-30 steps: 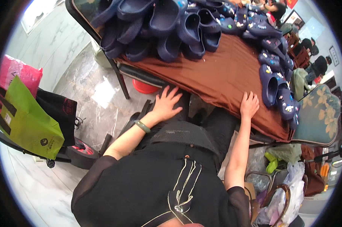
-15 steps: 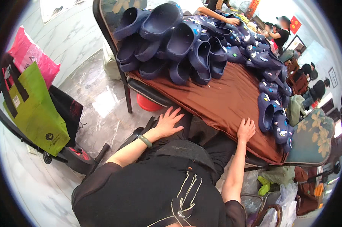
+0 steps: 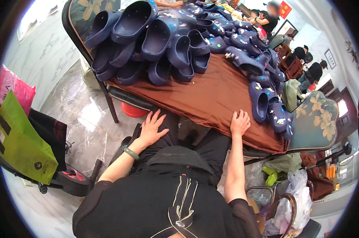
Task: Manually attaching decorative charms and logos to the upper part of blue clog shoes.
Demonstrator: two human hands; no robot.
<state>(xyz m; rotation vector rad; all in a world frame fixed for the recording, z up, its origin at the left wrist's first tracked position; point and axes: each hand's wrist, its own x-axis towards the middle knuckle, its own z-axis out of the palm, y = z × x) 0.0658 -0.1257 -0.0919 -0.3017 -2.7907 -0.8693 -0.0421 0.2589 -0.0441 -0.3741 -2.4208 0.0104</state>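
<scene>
Both forearms reach forward past the black top (image 3: 147, 202). The left hand (image 3: 151, 131), with a green bangle (image 3: 131, 154) at its wrist, lies palm down on the left thigh, open, fingers fanned out. The right hand (image 3: 239, 123) rests palm down on the brown cloth (image 3: 211, 93) near its front edge, open and relaxed, fingers slightly bent and a little apart.

The cloth is creased, its front hem hanging unevenly; a black padded edge shows beneath it at left. Dark blue clogs (image 3: 159, 37) are heaped along its far left side, and more clogs, dotted with small charms, line its right side, just beyond the right hand. A patterned chair back (image 3: 316, 119) stands at the right end.

To the left, a green bag (image 3: 26, 137) carries a dark emblem with small print, and a pink package (image 3: 15, 85) bears dark lettering. Glossy grey floor (image 3: 64, 107) and a red basin (image 3: 132, 110) lie beyond. Farther off, several people sit or stand; on the wall are a red sheet (image 3: 285, 10) with pale characters and a framed panel (image 3: 330, 58) with dark ones.
</scene>
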